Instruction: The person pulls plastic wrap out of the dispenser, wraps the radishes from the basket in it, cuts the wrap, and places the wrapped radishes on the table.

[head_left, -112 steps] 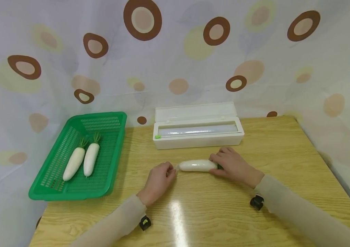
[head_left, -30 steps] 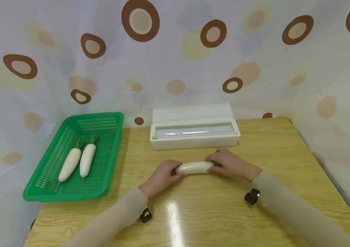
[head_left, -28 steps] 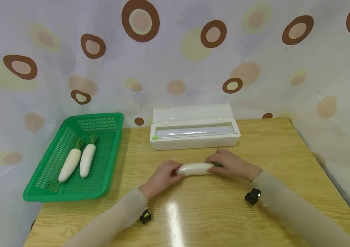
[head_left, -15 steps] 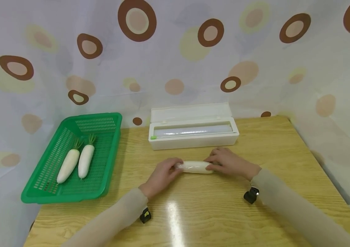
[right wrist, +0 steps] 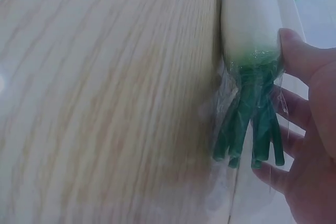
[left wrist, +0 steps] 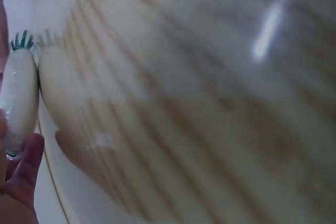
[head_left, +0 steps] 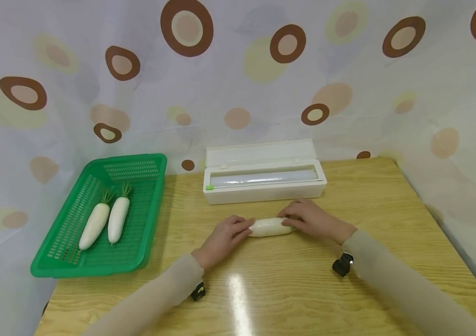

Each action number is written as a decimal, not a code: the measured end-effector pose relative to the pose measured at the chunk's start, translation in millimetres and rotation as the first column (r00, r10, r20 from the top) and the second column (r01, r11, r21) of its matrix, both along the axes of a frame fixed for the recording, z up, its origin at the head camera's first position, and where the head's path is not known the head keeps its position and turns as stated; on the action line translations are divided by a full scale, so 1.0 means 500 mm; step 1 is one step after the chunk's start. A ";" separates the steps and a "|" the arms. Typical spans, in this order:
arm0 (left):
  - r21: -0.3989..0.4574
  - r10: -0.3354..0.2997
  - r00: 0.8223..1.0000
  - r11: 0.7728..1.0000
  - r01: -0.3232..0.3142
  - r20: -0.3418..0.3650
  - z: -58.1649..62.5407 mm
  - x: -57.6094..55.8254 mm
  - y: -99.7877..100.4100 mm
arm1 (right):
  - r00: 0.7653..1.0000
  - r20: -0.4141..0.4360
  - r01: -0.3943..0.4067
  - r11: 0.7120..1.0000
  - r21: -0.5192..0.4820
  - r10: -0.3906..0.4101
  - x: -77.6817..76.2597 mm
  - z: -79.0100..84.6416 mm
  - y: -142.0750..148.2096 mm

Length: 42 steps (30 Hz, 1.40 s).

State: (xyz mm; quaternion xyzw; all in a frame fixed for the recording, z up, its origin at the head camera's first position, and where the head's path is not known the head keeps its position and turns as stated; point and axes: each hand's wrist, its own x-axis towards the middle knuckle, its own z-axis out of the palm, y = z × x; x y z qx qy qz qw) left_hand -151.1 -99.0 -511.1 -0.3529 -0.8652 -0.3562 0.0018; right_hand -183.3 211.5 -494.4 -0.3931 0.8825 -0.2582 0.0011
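A white radish wrapped in clear plastic film lies crosswise at the table's middle. My left hand holds its root end; in the left wrist view the thumb and fingers are around that tip of the radish. At the leafy end, my right hand grips the radish, thumb on the near side. The right wrist view shows green stalks inside loose film that sticks out past them, with the fingers behind.
Behind the radish stands a white cling film box, lid up, with a roll of film inside. A green basket at the left holds two unwrapped radishes. A patterned curtain hangs behind the table.
My left hand has come from beside the root tip onto that end, its fingers now further over it. My right hand stays at the leafy end. The radish has shifted slightly.
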 end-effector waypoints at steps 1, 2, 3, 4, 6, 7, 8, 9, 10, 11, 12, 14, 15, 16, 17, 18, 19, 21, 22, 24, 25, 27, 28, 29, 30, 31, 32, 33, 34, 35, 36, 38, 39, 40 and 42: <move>0.005 0.009 1.000 1.000 -0.009 0.018 0.000 0.000 0.001 | 1.000 -0.003 -0.005 1.000 -0.006 0.005 -0.001 0.000 0.001; 0.015 0.017 0.999 1.000 -0.017 0.041 0.001 -0.001 0.001 | 1.000 -0.003 -0.008 1.000 -0.009 0.008 -0.002 0.000 0.001; 0.025 0.029 0.997 0.999 -0.031 0.073 0.002 -0.002 0.002 | 1.000 -0.004 -0.008 1.000 -0.011 0.008 -0.002 0.001 0.001; 0.033 0.040 0.994 0.998 -0.044 0.106 0.003 -0.002 0.002 | 1.000 -0.003 -0.009 1.000 -0.015 0.009 -0.001 0.002 0.001; 0.046 0.044 0.986 0.998 -0.052 0.162 0.006 -0.005 0.002 | 1.000 -0.002 -0.002 1.000 -0.018 0.002 0.001 0.004 0.001; 0.043 0.043 0.982 0.998 -0.052 0.182 0.008 -0.006 0.001 | 1.000 0.001 0.004 1.000 -0.019 -0.004 0.002 0.005 0.001; 0.042 0.036 0.978 0.998 -0.045 0.206 0.011 -0.007 0.000 | 1.000 0.006 0.010 1.000 -0.020 -0.009 0.003 0.005 0.002; 0.039 0.026 0.972 0.999 -0.036 0.234 0.015 -0.008 -0.002 | 1.000 0.004 0.013 1.000 -0.021 -0.013 0.004 0.006 0.002; 0.044 0.005 0.965 0.999 -0.017 0.263 0.018 -0.010 -0.004 | 1.000 0.006 0.015 1.000 -0.023 -0.015 0.003 0.005 0.003; 0.047 -0.019 0.957 0.999 0.005 0.289 0.020 -0.012 -0.007 | 1.000 0.006 0.017 1.000 -0.022 -0.017 0.003 0.005 0.003; 0.048 -0.040 0.947 0.998 0.026 0.318 0.023 -0.013 -0.011 | 1.000 0.007 0.016 1.000 -0.022 -0.016 0.002 0.004 0.004; 0.051 -0.077 0.931 0.997 0.062 0.357 0.025 -0.018 -0.018 | 1.000 -0.003 0.007 1.000 -0.027 -0.007 0.000 0.003 0.005; 0.055 -0.093 0.923 0.995 0.079 0.373 0.026 -0.021 -0.021 | 1.000 -0.011 0.002 1.000 -0.029 -0.003 0.000 0.002 0.005; 0.060 -0.109 0.917 0.994 0.093 0.384 0.025 -0.024 -0.024 | 1.000 -0.010 0.001 0.999 -0.033 -0.001 0.000 0.002 0.006; 0.057 -0.115 0.912 0.993 0.100 0.393 0.024 -0.027 -0.026 | 1.000 -0.018 -0.004 1.000 -0.031 0.003 0.000 0.001 0.007; 0.056 -0.115 0.908 0.993 0.101 0.403 0.023 -0.030 -0.029 | 1.000 -0.019 -0.008 0.999 -0.034 0.007 0.001 0.002 0.007; 0.061 -0.115 0.902 0.993 0.098 0.416 0.021 -0.032 -0.030 | 1.000 -0.020 -0.008 0.999 -0.032 0.008 0.002 0.002 0.007; 0.071 -0.108 0.892 0.994 0.085 0.438 0.021 -0.034 -0.030 | 1.000 -0.027 -0.011 0.999 -0.032 0.010 0.003 0.003 0.007; 0.071 -0.102 0.892 0.994 0.079 0.440 0.021 -0.035 -0.030 | 1.000 -0.028 -0.009 0.999 -0.030 0.008 0.004 0.003 0.007; 0.066 -0.089 0.900 0.996 0.067 0.427 0.021 -0.033 -0.026 | 0.999 -0.031 -0.006 0.999 -0.033 0.005 0.005 0.003 0.006; 0.065 -0.084 0.907 0.996 0.063 0.413 0.021 -0.031 -0.023 | 0.999 -0.035 -0.003 1.000 -0.030 0.001 0.005 0.003 0.006; 0.057 -0.058 0.924 0.998 0.040 0.377 0.019 -0.026 -0.015 | 1.000 -0.030 0.007 1.000 -0.025 -0.008 0.007 0.003 0.005; 0.060 -0.040 0.930 0.998 0.020 0.364 0.018 -0.024 -0.011 | 1.000 -0.021 0.010 1.000 -0.020 -0.011 0.008 0.004 0.005; 0.067 -0.020 0.933 0.998 -0.004 0.359 0.018 -0.021 -0.007 | 1.000 -0.017 0.010 1.000 -0.014 -0.010 0.009 0.005 0.005; 0.077 0.000 0.936 0.997 -0.029 0.353 0.016 -0.020 -0.004 | 1.000 -0.002 0.012 1.000 -0.005 -0.012 0.011 0.006 0.005; 0.091 0.021 0.936 0.994 -0.056 0.353 0.015 -0.018 -0.001 | 1.000 0.014 0.017 1.000 0.008 -0.017 0.012 0.008 0.006; 0.101 0.042 0.934 0.991 -0.082 0.354 0.012 -0.017 0.001 | 0.999 0.036 0.023 1.000 0.017 -0.024 0.014 0.011 0.009; 0.109 0.057 0.933 0.989 -0.103 0.356 0.011 -0.017 0.002 | 0.999 0.048 0.022 0.999 0.026 -0.023 0.014 0.012 0.012; 0.117 0.067 0.930 0.986 -0.117 0.360 0.009 -0.016 0.002 | 0.998 0.054 0.019 0.999 0.034 -0.021 0.013 0.014 0.017; 0.125 0.072 0.930 0.984 -0.125 0.360 0.008 -0.015 0.002 | 0.998 0.055 0.019 0.999 0.045 -0.021 0.013 0.016 0.022; 0.130 0.077 0.931 0.983 -0.131 0.357 0.006 -0.014 0.000 | 0.998 0.057 0.021 0.998 0.058 -0.025 0.013 0.018 0.029; 0.129 0.090 0.931 0.981 -0.144 0.353 0.004 -0.012 -0.006 | 0.998 0.047 0.026 0.996 0.086 -0.030 0.013 0.022 0.044; 0.131 0.097 0.930 0.980 -0.152 0.355 0.004 -0.010 -0.010 | 0.999 0.040 0.028 0.994 0.106 -0.033 0.013 0.023 0.051; 0.133 0.102 0.931 0.978 -0.158 0.351 0.002 -0.008 -0.014 | 0.998 0.040 0.033 0.991 0.133 -0.039 0.014 0.025 0.058; 0.135 0.118 0.927 0.975 -0.176 0.356 0.001 -0.005 -0.022 | 0.998 0.047 0.037 0.983 0.182 -0.046 0.016 0.025 0.069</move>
